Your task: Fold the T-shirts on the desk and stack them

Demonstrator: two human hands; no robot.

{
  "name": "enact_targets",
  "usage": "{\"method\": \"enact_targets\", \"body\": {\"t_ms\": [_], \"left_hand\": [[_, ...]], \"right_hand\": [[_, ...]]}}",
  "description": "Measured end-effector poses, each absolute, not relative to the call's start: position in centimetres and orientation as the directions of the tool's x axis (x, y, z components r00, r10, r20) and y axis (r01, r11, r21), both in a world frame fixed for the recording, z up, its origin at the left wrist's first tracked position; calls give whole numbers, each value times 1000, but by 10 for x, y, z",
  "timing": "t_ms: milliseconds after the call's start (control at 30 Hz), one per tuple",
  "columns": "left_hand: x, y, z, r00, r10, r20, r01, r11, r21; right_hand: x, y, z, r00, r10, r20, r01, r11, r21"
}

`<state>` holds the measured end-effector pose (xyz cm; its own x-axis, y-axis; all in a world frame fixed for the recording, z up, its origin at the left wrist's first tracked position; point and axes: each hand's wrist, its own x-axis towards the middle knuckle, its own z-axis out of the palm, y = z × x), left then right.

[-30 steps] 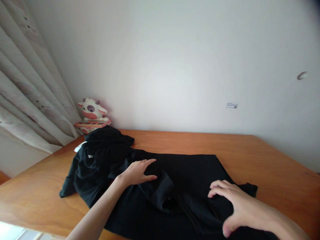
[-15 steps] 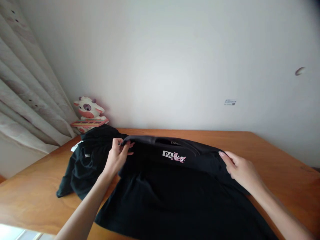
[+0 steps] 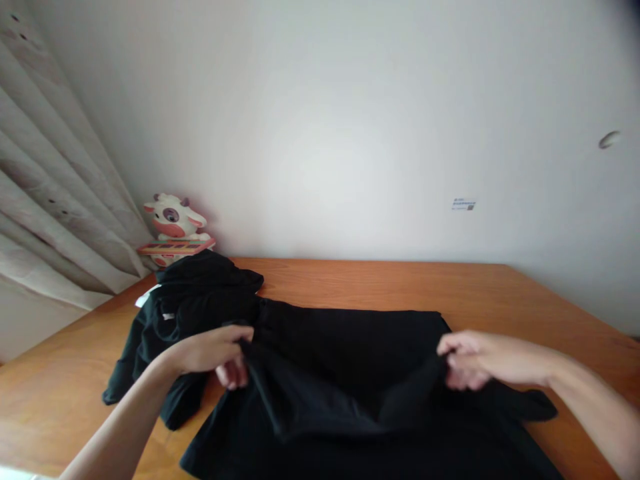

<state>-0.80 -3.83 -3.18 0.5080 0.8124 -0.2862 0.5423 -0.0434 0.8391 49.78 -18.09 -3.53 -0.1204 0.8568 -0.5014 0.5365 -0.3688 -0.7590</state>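
A black garment (image 3: 350,333) lies across the middle and front of the wooden table, its near layer raised and sagging between my hands. At the left, my left hand (image 3: 231,355) is closed on one side of the raised cloth. My right hand (image 3: 466,360) pinches the opposite side, its lower fingers blurred. No print shows on the cloth now. Beside the garment, to the left, rests a crumpled pile of black clothing (image 3: 200,290) with a small white tag.
Behind the clothing pile stands a toy cow (image 3: 175,219) with a small keyboard. A pale curtain (image 3: 55,180) hangs at the left. The wooden table (image 3: 520,300) meets a white wall bearing a small label (image 3: 464,204).
Both hands have come lower and nearer, bringing the held cloth edge with them. The printed part has gone out of sight, and a flat black layer shows behind.
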Motion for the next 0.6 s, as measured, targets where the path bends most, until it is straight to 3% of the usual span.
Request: {"method": "enact_targets", "body": {"t_ms": [33, 100, 167, 200, 267, 333, 400, 467, 600], "left_hand": [[5, -25, -30, 480, 850, -215, 431, -15, 902], [34, 2, -28, 265, 962, 70, 210, -128, 969], [58, 20, -30, 56, 968, 244, 181, -250, 951], [67, 23, -34, 35, 953, 301, 228, -301, 926], [75, 19, -44, 173, 920, 352, 401, -393, 827], [73, 2, -56, 383, 865, 325, 584, -499, 640], [63, -18, -68, 475, 833, 284, 716, -554, 425], [50, -36, -76, 460, 856, 234, 811, -513, 281], [29, -50, -86, 296, 953, 58, 941, -302, 150]], "right_hand": [[491, -163, -32, 10, 941, -339, 515, -295, -805], [475, -131, -27, 282, 959, 27, 592, -152, -792], [460, -113, -26, 333, 892, 306, 748, -52, -662], [455, -110, -29, 292, 878, 379, 811, -17, -585], [452, -115, -43, 183, 904, 387, 883, 21, -469], [459, -131, -66, 147, 949, 278, 915, -23, -403], [473, -150, -91, 188, 969, 159, 930, -124, -345], [491, -169, -113, 267, 957, 110, 925, -222, -309], [519, -189, -139, 389, 908, 155, 888, -326, -323]]}}
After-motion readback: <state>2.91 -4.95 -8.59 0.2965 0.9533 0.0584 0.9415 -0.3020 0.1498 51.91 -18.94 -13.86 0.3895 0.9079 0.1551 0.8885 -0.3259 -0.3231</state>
